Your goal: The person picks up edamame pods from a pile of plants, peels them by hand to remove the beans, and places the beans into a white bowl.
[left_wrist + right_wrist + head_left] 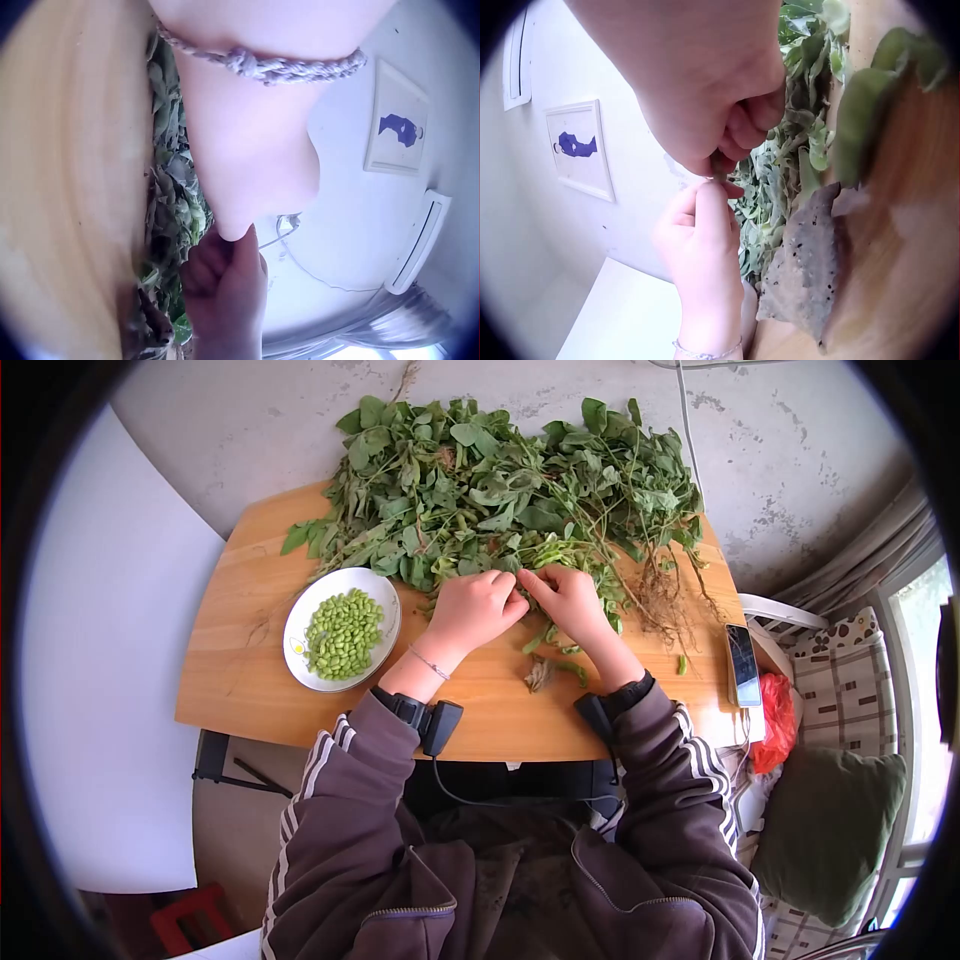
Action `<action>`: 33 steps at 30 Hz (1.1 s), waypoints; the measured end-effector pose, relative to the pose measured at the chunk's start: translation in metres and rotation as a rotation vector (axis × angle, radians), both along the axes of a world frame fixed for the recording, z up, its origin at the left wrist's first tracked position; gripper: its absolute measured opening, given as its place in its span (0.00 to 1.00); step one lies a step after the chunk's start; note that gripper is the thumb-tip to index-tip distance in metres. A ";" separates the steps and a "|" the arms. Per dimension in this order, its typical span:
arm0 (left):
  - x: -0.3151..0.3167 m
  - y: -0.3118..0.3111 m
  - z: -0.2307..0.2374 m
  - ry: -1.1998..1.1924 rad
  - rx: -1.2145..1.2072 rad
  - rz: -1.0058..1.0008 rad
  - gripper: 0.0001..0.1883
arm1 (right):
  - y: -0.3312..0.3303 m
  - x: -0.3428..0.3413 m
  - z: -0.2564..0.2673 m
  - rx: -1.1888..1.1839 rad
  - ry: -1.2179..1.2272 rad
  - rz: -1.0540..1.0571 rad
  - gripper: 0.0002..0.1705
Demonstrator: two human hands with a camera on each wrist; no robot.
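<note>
The left hand (474, 610) and right hand (567, 600) meet fingertip to fingertip over the table, just in front of the leafy plants (480, 490). In the right wrist view, a small greenish-brown piece (718, 166), perhaps part of a pod, is pinched between the two hands; its shape is mostly hidden. The fingers of both hands are curled. A white plate (296, 622) of shelled green beans (343, 633) stands left of the left hand. Green pods (572, 672) and a dry curled leaf (540, 674) lie below the right hand.
Roots (662, 595) spread over the table's (470, 710) right side. One small pod (682, 664) lies near a phone (743, 665) at the right edge. Beyond are a red bag (775, 722) and a dark green cushion (835, 830). A cable runs between the wrist cameras.
</note>
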State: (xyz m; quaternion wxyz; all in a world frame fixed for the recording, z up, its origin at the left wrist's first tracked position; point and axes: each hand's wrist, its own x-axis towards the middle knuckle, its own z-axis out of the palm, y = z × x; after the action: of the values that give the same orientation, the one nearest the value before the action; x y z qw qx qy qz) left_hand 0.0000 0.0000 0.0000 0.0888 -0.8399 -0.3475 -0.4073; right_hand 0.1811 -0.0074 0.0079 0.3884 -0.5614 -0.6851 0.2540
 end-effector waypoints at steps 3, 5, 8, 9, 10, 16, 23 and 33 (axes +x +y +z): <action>0.008 -0.001 -0.002 -0.057 -0.013 -0.026 0.08 | -0.001 0.006 0.003 -0.008 0.006 0.027 0.22; 0.005 -0.001 -0.001 -0.064 -0.010 0.004 0.09 | -0.001 0.002 0.002 0.007 0.015 0.070 0.22; 0.005 -0.001 -0.004 -0.055 -0.065 -0.007 0.09 | -0.008 -0.001 0.012 -0.075 0.086 0.073 0.21; 0.006 0.000 -0.004 -0.079 -0.103 -0.011 0.09 | -0.007 -0.001 0.011 -0.086 0.108 0.089 0.20; 0.006 0.000 -0.005 -0.103 -0.141 -0.015 0.09 | -0.006 0.000 0.010 -0.095 0.131 0.105 0.19; 0.006 0.000 -0.007 -0.264 -0.360 -0.063 0.14 | -0.004 0.002 0.006 -0.068 0.173 0.167 0.17; 0.005 -0.006 0.001 -0.261 -0.397 -0.034 0.12 | 0.000 0.003 0.003 -0.085 0.180 0.146 0.20; -0.002 -0.002 -0.003 -0.100 -0.128 -0.042 0.06 | -0.003 0.001 0.005 -0.078 0.116 0.115 0.24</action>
State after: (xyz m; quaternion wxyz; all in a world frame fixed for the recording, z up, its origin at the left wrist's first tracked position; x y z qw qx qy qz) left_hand -0.0018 -0.0020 -0.0030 0.0088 -0.8294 -0.3594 -0.4275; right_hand 0.1818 -0.0102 0.0131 0.3899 -0.5203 -0.6822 0.3346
